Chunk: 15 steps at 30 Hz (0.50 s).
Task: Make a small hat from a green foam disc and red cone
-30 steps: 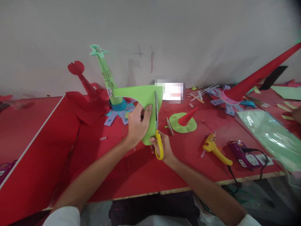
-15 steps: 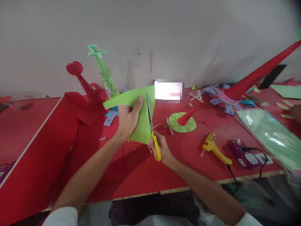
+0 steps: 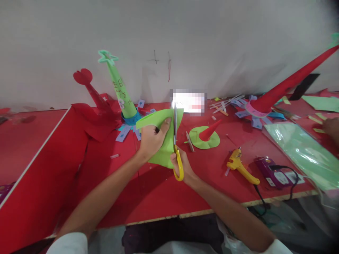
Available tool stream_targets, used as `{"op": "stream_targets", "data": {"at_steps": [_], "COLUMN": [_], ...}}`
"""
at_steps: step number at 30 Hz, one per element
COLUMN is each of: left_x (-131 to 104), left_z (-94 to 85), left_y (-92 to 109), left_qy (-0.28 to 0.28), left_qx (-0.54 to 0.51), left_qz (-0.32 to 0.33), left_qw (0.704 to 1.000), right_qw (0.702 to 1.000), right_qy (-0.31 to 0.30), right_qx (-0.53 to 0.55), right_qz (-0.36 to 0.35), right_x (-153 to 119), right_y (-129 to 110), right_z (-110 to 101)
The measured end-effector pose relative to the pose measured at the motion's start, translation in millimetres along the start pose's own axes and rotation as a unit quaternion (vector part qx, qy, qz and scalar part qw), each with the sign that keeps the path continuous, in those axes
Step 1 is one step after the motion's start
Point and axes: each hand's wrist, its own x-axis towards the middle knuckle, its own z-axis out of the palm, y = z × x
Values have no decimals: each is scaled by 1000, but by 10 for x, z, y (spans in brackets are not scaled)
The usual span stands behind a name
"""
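A light green sheet of paper is held up over the red table by my left hand, thumb on top and the other fingers hidden behind it. My right hand grips yellow-handled scissors. Their long blades point away from me and lie across the paper, reaching past its far edge; whether they are fully closed is hard to see. Just right of the paper lies a green paper disc with a small red cone on it, a short pen-like object beside it.
A tall green paper cone with a star tip stands behind my left hand. A red upright panel borders the left. Rightward lie a yellow glue gun, a purple power strip, a long red cone and another person's hand.
Both hands, the paper and the scissors have shifted a little to the right. The paper sits lower, and the blue base of the green cone now shows behind it.
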Motion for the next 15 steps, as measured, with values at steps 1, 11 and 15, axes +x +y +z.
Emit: {"op": "stream_targets", "data": {"at_steps": [1, 11, 15], "left_x": [-4, 0, 19], "left_z": [7, 1, -5], "left_y": [-5, 32, 79], "left_qy": [-1, 12, 25], "left_qx": [0, -6, -15], "left_qz": [-1, 4, 1], "left_qw": [1000, 1000, 1000], "right_qw": [1000, 994, 991], "right_qy": [3, -3, 1], "right_qx": [2, 71, 82], "right_qz": [1, 86, 104], "right_x": [-7, -67, -61], "right_y": [7, -18, -83], "right_z": [-2, 30, 31]}}
